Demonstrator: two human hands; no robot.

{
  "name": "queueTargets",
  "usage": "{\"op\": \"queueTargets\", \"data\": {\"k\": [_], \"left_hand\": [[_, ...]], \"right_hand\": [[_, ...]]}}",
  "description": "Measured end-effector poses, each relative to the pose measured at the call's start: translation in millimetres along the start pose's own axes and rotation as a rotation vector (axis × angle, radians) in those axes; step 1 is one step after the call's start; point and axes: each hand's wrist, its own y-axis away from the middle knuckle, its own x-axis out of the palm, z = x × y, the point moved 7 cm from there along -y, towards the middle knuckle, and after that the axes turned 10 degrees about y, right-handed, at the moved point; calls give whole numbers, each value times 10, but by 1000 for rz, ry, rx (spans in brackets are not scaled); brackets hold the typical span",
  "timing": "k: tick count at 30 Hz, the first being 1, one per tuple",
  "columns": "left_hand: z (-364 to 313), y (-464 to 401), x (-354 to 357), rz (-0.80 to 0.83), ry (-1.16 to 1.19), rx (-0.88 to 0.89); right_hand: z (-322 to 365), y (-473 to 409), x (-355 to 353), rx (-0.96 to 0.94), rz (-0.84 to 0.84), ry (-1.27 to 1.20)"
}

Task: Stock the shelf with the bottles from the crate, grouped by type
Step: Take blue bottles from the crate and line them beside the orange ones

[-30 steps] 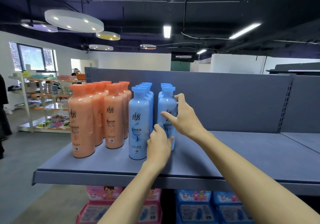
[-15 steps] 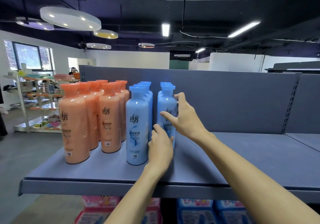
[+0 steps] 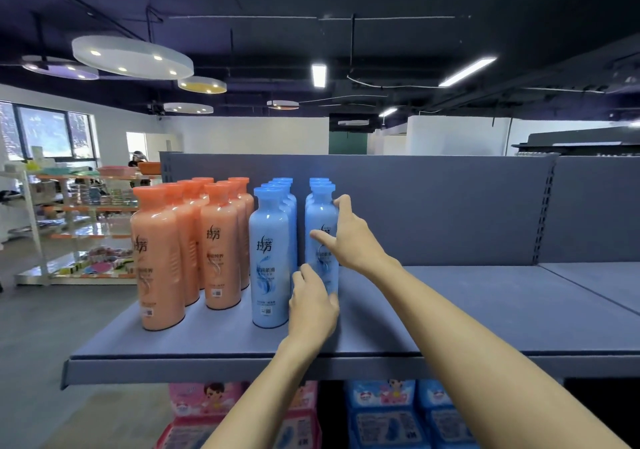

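Both hands (image 3: 313, 304) around blue bottle (image 3: 321, 237)

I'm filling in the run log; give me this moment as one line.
phase: placing | left hand: grips front blue bottle low | right hand: holds same bottle higher | bottle: upright on shelf | orange bottles: grouped left

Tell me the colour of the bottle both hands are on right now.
Light blue with a matching blue cap, seen in the head view: bottle.

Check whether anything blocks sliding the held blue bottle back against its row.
Nothing visible does. Both the left hand and right hand grip the front blue bottle, which stands right in front of its blue row on the shelf.
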Motion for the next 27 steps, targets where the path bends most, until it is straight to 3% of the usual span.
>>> {"op": "queueTargets", "data": {"k": [8, 16, 19, 22, 27], "left_hand": [[-139, 194, -200, 86, 7, 108], [-190, 648, -293, 101, 133, 251], [-219, 867, -384, 38, 254, 336], [-295, 1061, -409, 16, 233, 426], [-107, 1511, -122, 144, 199, 494]], "right_hand": [[98, 154, -127, 52, 102, 215], [9, 844, -371, -20, 73, 139], [-38, 1255, -425, -83, 34, 143], [-123, 1549, -505, -57, 42, 160], [-463, 2162, -533, 23, 23, 119]]}}
